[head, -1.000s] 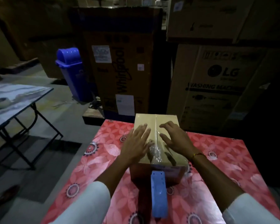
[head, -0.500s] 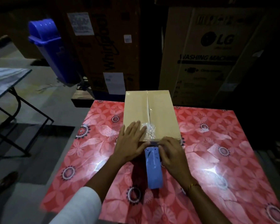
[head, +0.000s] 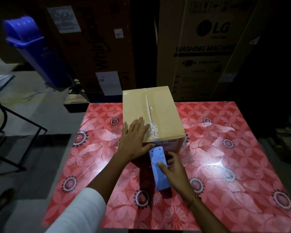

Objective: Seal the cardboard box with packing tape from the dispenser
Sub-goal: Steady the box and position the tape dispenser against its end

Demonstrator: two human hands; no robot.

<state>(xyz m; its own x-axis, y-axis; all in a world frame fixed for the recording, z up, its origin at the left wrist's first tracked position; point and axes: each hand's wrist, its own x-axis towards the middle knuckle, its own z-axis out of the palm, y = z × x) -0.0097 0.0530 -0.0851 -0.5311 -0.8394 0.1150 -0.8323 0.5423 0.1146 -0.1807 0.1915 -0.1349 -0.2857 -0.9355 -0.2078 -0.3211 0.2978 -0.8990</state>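
Right hand [head: 173, 170] now grips dispenser [head: 159, 167] below box [head: 160, 115].

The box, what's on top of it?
On the cardboard box, the left hand lies flat beside crinkled clear tape on the seam. Whatever is under the palm stays hidden.

Dim room, light falling from above, glare glinting on the glossy desk [head: 242, 165], background sinking into darkness, edges bending and blurring.
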